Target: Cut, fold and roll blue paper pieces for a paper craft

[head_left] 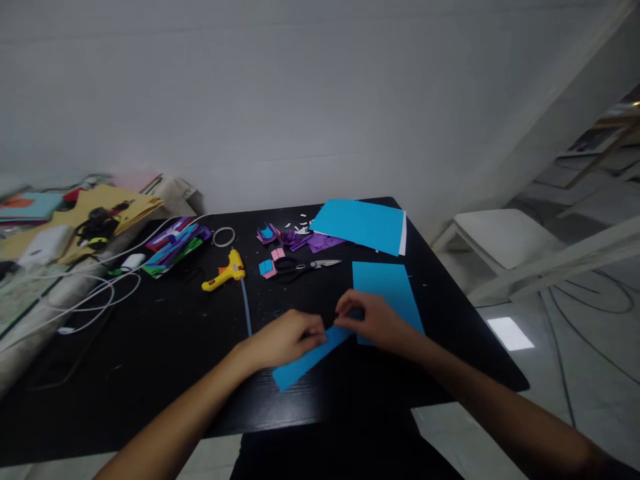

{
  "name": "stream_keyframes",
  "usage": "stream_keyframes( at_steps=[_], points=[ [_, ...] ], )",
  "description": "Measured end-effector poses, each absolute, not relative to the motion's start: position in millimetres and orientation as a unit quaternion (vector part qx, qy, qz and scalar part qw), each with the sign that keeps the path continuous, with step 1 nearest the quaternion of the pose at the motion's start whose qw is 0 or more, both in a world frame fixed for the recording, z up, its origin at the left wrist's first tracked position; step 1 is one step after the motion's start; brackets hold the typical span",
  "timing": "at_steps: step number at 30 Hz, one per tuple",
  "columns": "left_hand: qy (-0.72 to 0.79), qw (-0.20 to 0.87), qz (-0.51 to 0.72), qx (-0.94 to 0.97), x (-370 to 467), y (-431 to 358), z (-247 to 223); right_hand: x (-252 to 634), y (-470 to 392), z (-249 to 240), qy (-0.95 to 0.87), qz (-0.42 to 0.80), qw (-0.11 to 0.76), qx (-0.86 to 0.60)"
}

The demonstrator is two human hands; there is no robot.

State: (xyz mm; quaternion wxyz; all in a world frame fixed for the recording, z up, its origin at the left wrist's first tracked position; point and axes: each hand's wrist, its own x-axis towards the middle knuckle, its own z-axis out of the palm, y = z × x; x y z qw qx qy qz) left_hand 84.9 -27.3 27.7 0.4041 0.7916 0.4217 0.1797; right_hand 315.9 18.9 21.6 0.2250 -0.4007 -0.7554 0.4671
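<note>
Pinching the strip (303, 365) with fingers nearly closed, left hand (287, 339) and right hand (374, 320) could crease it by twisting unevenly.

the blue strip (305, 365) looks like smooth matt paper, same with the blue sheet (385, 287) tbh. counter (165, 373) has a low sheen, kinda grainy up front. scissors (327, 264) have bare metal blades, glue gun (231, 271) is plastic, wall (320, 113) looks matt.
</note>
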Motion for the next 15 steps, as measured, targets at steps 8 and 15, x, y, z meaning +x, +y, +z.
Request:
stream_keyframes(
  at_steps=[8,15],
  points=[
    [0.489,0.57,0.402,0.524,82.7,-8.4,-2.7,279.6,46.8,4.0,-0.549,0.657,0.333,-0.394],
    [0.48,0.59,0.413,0.5,87.4,-12.9,-4.4,271.3,33.8,-14.3,-0.558,0.676,0.327,-0.352]
  ],
)
